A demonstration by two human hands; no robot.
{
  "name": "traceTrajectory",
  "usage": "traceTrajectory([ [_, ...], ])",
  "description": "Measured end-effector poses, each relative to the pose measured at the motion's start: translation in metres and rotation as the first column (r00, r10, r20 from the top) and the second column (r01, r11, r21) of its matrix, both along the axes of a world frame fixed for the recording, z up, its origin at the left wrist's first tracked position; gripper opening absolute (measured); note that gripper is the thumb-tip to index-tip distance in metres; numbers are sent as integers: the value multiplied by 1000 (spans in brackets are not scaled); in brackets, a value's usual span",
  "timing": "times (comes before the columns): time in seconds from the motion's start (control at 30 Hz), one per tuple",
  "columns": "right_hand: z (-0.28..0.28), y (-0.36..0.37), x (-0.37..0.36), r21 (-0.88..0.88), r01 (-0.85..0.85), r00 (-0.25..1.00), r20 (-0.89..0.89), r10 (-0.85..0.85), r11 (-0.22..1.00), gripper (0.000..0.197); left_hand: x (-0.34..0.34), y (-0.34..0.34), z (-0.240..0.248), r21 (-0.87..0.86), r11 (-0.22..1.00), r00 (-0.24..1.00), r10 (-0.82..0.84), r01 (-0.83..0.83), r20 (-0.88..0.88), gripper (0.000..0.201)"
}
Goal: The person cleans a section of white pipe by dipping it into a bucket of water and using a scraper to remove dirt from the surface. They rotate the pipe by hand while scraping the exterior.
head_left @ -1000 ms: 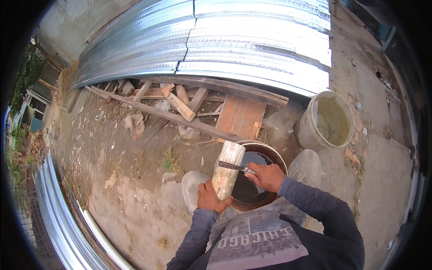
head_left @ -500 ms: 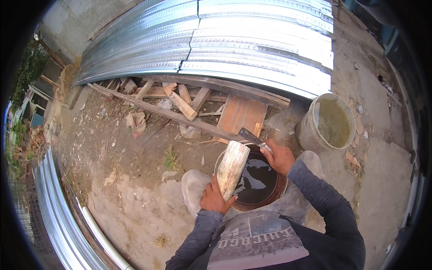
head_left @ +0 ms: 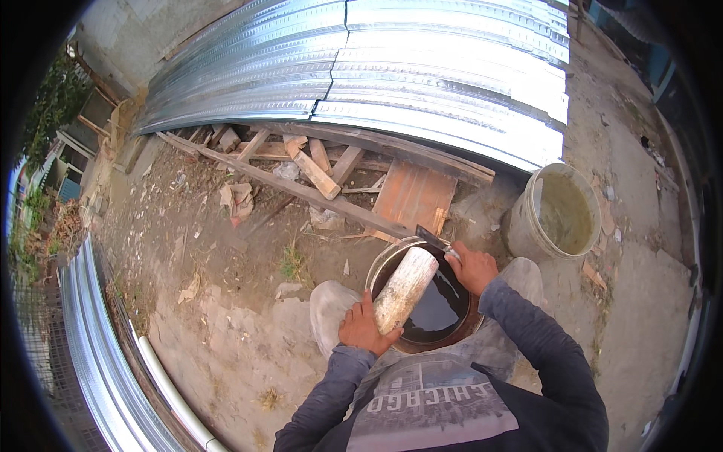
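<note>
two hands are working above a round, dark-lined bucket point(head_left: 386, 262) sitting between the person's knees. the left hand point(head_left: 365, 325) is gripping the near end of a pale cylinder point(head_left: 407, 290), its fingers and thumb spreading partway around the mottled, whitish surface. the cylinder is lying at a slant over the left part of the bucket's opening, its far end tipping toward the right; whether it is touching the rim i cannot tell. the right hand point(head_left: 474, 270) is closing around the handle of a flat-bladed tool point(head_left: 431, 237), and the dark blade is pointing up and left by the bucket's far rim, apart from the cylinder. dark liquid point(head_left: 444, 309) is filling the bottom of the bucket and reflecting light.

to the right, a larger pale bucket point(head_left: 523, 230) is standing on the bare ground point(head_left: 226, 316), holding something murky and greenish. beyond the hands, a brown board point(head_left: 414, 194) and a heap of timber point(head_left: 320, 177) are lying beside shiny ribbed metal sheets point(head_left: 452, 68). at the lower left, a white pipe point(head_left: 169, 392) is running alongside more ribbed metal point(head_left: 98, 324).
</note>
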State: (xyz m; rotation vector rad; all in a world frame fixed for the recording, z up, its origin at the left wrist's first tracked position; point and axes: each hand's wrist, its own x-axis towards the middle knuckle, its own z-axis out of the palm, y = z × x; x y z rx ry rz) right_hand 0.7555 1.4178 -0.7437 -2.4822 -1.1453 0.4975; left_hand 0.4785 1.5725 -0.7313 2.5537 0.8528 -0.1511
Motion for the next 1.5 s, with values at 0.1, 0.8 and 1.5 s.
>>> traceTrajectory([
  [0.1, -3, -6, 3, 161, 115, 993, -54, -108, 980, 31, 2, -1, -3, 47, 998, 996, -26, 30, -89, 114],
  [0.8, -132, -28, -58, 114, 413, 686, -691, -227, 904, 49, 145, -32, -257, -908, 414, 968, -247, 66, -42, 59],
  [1.5, -6, -107, -63, 165, 208, 945, -288, -155, 964, 32, 111, -44, -241, -936, -318, 639, 692, -148, -336, 47],
])
